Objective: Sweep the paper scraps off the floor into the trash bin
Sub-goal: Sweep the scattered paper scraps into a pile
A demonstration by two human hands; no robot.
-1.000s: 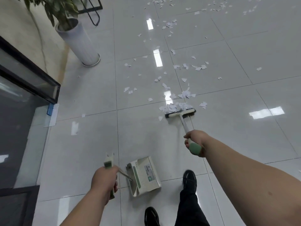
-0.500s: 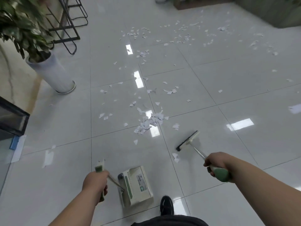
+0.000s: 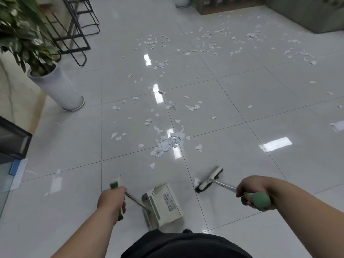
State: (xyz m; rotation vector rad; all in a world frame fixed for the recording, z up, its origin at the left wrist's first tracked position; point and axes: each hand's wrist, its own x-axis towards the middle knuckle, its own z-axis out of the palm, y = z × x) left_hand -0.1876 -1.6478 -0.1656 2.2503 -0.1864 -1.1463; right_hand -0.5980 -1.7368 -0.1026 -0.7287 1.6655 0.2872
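Where left hand grips, dustpan handle hidden, right hand gripping broom.

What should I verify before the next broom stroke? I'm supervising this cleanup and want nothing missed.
1. Right hand grips the broom handle: ok.
2. Left hand grips the dustpan handle: ok.
3. Broom head set beyond the scrap pile to pull it in: not ok, the head sits nearer the person, apart from the pile.
4. Dustpan mouth flat on the floor: cannot tell.
5. Trash bin located: cannot tell, none in view.
6. Far scraps gathered: not ok, many lie scattered.
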